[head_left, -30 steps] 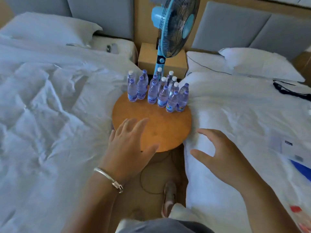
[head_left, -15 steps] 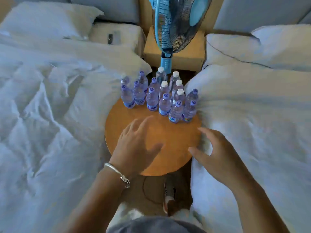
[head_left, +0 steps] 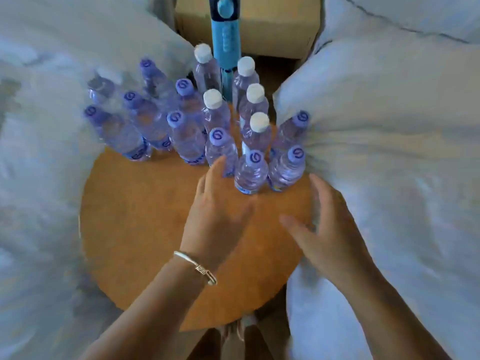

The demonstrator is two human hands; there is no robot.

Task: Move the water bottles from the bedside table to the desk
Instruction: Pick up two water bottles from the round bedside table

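**Two hands over the worktop, bottles untouched or barely touched**

Two hands are seen reaching over the round wooden worktop (head_left: 135, 229), which is wedged between two beds covered in white bedding. The left hand (head_left: 217, 213), with a bracelet (head_left: 197, 267) on its wrist, is stretched forward with fingers nearly straight; its grip is loose and nothing is held. Its fingertips (head_left: 219, 165) are at the base of a purple-capped bottle in the front row; whether contact is made cannot be told because of blur. The right hand (head_left: 330, 229) is spread, thumb pointing left, fingers relaxed, at the worktop's right edge against the right bed (head_left: 389, 178); nothing is gripped by it.

Beyond the hands, the bottles (head_left: 250, 172) are clustered upright on the far half of the worktop. Most carry purple caps; five toward the rear middle carry white caps. The two rightmost bottles are pressed against the right bed's bedding, and the leftmost ones are beside the left bed (head_left: 39, 178).

Behind the cluster, a blue fan stand (head_left: 226, 35) is seen rising, with a wooden cabinet (head_left: 272, 27) farther back.
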